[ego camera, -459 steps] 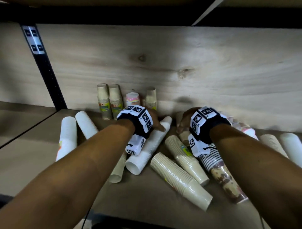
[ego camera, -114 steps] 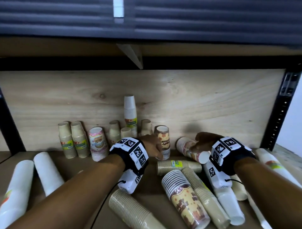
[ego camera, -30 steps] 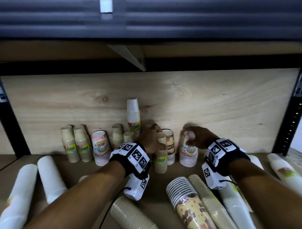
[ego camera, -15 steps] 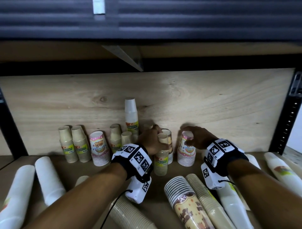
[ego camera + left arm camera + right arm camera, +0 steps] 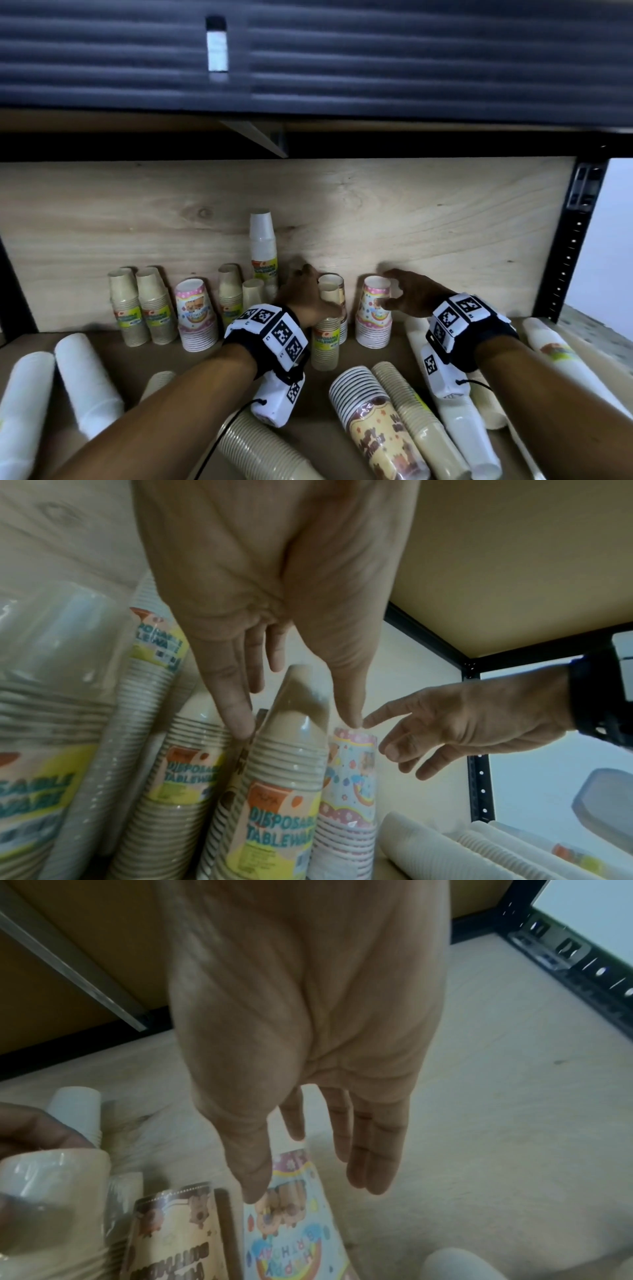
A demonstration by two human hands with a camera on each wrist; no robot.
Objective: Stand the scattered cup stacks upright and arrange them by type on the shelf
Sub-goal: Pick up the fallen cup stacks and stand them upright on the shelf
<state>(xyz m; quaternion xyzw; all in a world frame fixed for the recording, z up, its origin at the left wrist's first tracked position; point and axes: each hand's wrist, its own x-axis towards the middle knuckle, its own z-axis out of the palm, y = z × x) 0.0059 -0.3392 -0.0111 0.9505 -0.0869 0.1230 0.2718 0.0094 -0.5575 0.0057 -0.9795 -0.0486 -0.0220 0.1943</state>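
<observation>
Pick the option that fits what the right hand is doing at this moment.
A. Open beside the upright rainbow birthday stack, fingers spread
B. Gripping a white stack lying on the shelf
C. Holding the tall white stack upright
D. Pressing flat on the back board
A: the right hand has its fingers straight and spread next to the top of the upright rainbow birthday stack, not curled round it.

I count two hands: my left hand (image 5: 308,301) and my right hand (image 5: 411,298). Standing along the middle of the frame are five beige stacks (image 5: 154,308), two pink party stacks (image 5: 196,315), one tall white stack (image 5: 263,246) and one brown printed stack (image 5: 339,294). Lying in the lower frame are two white stacks (image 5: 85,380) at the left, one brown picture stack (image 5: 376,421) and at least two ribbed beige stacks (image 5: 260,452). The overlapping ones at the lower right I can't count.
</observation>
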